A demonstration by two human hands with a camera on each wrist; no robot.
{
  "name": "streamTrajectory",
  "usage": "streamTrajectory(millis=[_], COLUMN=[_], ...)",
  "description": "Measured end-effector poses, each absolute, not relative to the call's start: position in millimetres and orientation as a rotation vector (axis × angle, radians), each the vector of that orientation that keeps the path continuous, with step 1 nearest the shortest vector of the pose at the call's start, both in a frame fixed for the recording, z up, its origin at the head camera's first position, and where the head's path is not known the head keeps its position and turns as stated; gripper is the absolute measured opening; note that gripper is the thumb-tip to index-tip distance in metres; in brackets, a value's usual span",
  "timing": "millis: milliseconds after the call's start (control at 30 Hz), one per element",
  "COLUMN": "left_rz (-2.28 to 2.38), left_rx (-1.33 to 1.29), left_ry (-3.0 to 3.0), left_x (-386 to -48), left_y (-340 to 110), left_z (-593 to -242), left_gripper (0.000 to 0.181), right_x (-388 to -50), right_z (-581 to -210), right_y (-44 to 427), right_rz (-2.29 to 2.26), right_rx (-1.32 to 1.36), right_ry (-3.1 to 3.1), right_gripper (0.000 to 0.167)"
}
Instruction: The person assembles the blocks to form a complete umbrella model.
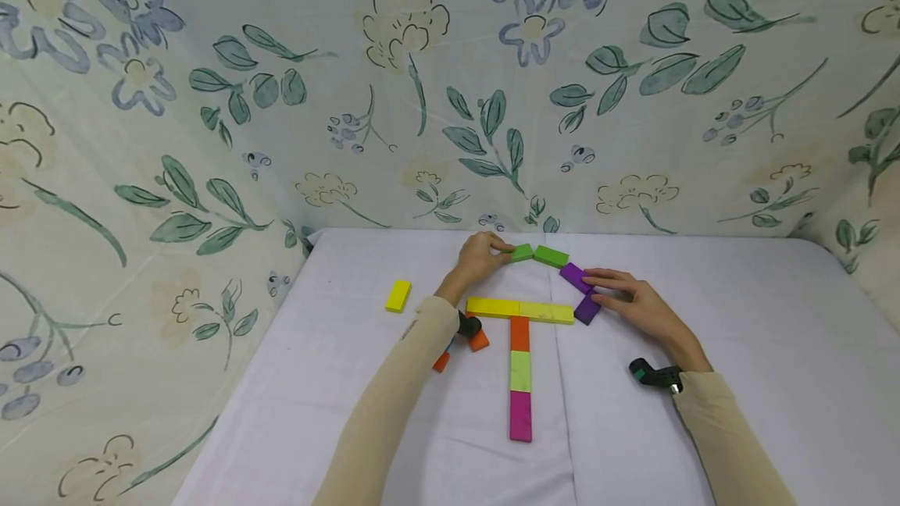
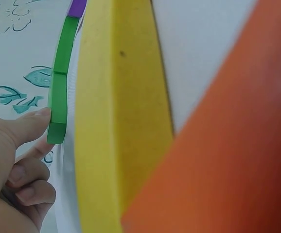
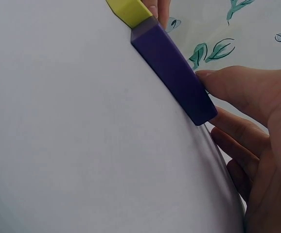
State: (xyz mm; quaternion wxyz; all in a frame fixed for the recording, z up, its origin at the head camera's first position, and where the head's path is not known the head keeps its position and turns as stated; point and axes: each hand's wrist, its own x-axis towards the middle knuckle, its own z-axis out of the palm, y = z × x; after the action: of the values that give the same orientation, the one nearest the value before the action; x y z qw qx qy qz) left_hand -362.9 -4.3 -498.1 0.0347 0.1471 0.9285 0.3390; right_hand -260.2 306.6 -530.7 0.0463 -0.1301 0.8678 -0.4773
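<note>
My left hand point(image 1: 481, 258) pinches the left end of a green block point(image 1: 523, 253) between thumb and index finger. A second green block point(image 1: 551, 257) adjoins it on the right. Two purple blocks point(image 1: 576, 278) continue the curve down toward the right end of a yellow row point(image 1: 492, 308). My right hand point(image 1: 643, 307) touches these purple blocks from the right, its fingers extended. In the right wrist view, the thumb rests against the side of a purple block point(image 3: 172, 68). The left wrist view shows the thumb on the end green block point(image 2: 59, 102).
Below the yellow row runs a column of orange point(image 1: 519, 333), light green point(image 1: 520, 371) and magenta point(image 1: 520, 416) blocks. A loose yellow block point(image 1: 398, 297) lies to the left. Orange pieces point(image 1: 479, 340) sit partly behind the left forearm. A floral cloth point(image 1: 422, 100) hangs behind the white-covered table point(image 1: 633, 459).
</note>
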Motion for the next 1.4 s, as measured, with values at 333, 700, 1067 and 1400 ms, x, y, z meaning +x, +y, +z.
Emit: streamTrajectory(millis=[333, 700, 1067, 1400], left_rz=[1.064, 1.292, 1.277, 1.284], left_rx=[0.438, 0.41, 0.467, 0.355], left_ry=[2.856, 2.713, 2.692, 2.751], left_x=[-361.4, -361.8, -344.6, -321.6], left_y=[-6.1, -21.1, -77.2, -131.8], left_z=[-495.6, -494.3, -478.2, -476.5], left_gripper=[0.02, 0.03, 0.034, 0.03], right_x=[-260.9, -261.9, -263.5, -262.7], right_z=[-529.6, -530.1, -535.5, -535.5], right_y=[305.1, 304.8, 306.9, 308.7], right_rz=[-1.452, -1.437, -1.414, -1.429], right_rx=[-0.395, -0.391, -0.405, -0.407], right_ry=[2.649, 2.651, 2.678, 2.67], right_gripper=[0.043, 0.043, 0.043, 0.043])
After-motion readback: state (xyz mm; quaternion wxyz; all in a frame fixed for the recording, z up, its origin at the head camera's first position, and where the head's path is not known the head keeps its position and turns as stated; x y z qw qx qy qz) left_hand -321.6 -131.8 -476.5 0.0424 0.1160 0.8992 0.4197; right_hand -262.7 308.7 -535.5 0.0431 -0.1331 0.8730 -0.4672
